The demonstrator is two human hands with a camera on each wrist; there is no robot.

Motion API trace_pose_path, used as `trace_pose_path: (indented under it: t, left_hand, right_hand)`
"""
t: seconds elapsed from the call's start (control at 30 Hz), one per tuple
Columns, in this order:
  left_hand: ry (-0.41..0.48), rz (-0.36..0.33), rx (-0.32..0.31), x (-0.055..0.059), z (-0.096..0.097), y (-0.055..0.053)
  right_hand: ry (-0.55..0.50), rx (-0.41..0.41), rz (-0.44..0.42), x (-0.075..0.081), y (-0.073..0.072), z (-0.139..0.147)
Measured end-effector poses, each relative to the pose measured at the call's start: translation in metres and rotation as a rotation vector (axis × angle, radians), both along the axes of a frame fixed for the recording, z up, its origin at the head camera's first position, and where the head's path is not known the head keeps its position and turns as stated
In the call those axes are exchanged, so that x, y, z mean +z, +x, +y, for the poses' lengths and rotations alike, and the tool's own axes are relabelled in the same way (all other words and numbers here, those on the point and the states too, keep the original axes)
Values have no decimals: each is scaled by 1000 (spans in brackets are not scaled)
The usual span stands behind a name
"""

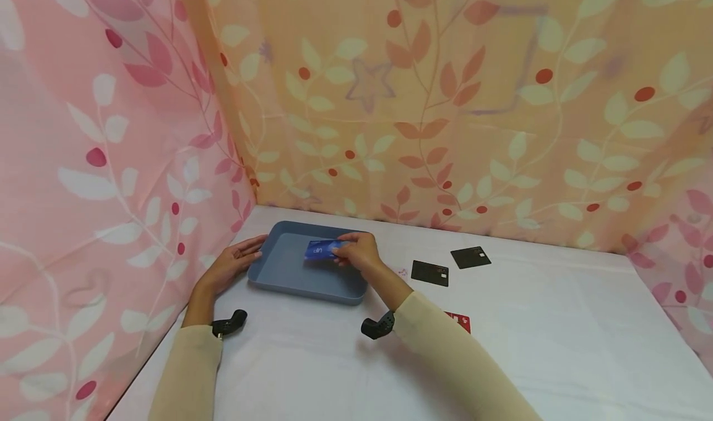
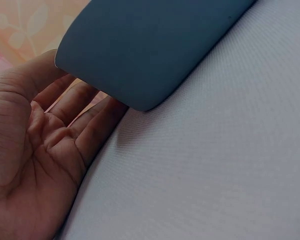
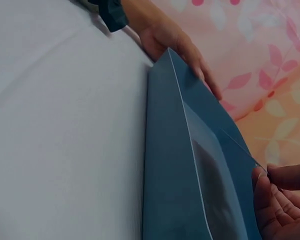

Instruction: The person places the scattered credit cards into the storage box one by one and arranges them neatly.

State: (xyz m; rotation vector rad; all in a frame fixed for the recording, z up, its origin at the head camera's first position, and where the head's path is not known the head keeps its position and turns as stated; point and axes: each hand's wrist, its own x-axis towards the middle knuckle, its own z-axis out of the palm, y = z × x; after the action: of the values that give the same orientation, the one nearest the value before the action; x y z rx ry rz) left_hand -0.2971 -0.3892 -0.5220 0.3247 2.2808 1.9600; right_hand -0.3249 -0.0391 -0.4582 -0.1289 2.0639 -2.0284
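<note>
A blue plastic card [image 1: 319, 249] is pinched between the thumb and fingers of my right hand [image 1: 359, 254], held above the floor of a blue-grey tray [image 1: 306, 293]. Edge-on, the same card [image 3: 240, 143] shows as a thin line in the right wrist view. My left hand [image 1: 231, 265] rests at the tray's left end, its fingers extended along the outer wall. Seen from the left wrist, the fingers [image 2: 72, 105] reach behind the tray's corner [image 2: 135, 75] with the palm facing the camera.
To the tray's right lie two black cards [image 1: 430, 273] [image 1: 470, 257] on the white cloth [image 1: 557, 322]. A red card [image 1: 461, 322] lies partly hidden behind the right sleeve. Floral fabric walls [image 1: 356, 130] stand at the back and sides.
</note>
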Motion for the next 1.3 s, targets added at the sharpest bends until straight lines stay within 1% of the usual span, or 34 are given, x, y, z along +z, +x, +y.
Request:
trace_pose_path:
  t: [0.07,0.27,0.4,0.53,0.63,0.8,0.87,1.0,1.1,1.3]
  left_hand:
    - [0,0,2,0,0,0]
    - [-4,4,-6,3,4,-1]
    - [-24,1,-4,6,7,-2]
    - [-40,14,-9,7,7,-3]
    - [-39,7,-6,5,4,-2]
    - [-21,-19,2,3,0,-2]
    - [-14,-14,-7,3,0,-2]
    - [-4,0,-6,5,0,-1]
    - [-17,12,-7,5,1,0]
    - [-31,16,-1,4,0,1]
  right_hand:
    - [-8,-10,-12,-1,-1,-6]
    - [-8,-41,-12,-8,-5,-20]
    - [-1,-75,-35,-11,-8,-27]
    - [4,-97,-48,-13,-11,-33]
    - [-13,-79,-49,-14,-14,-37]
    - [-19,-55,-78,-16,-16,-42]
    - [-13,-53,-101,-15,-14,-43]
    - [-38,-44,-141,-14,-12,-45]
    - [-62,-32,-162,-14,-11,-47]
    - [-62,-9,-166,-13,-10,-54]
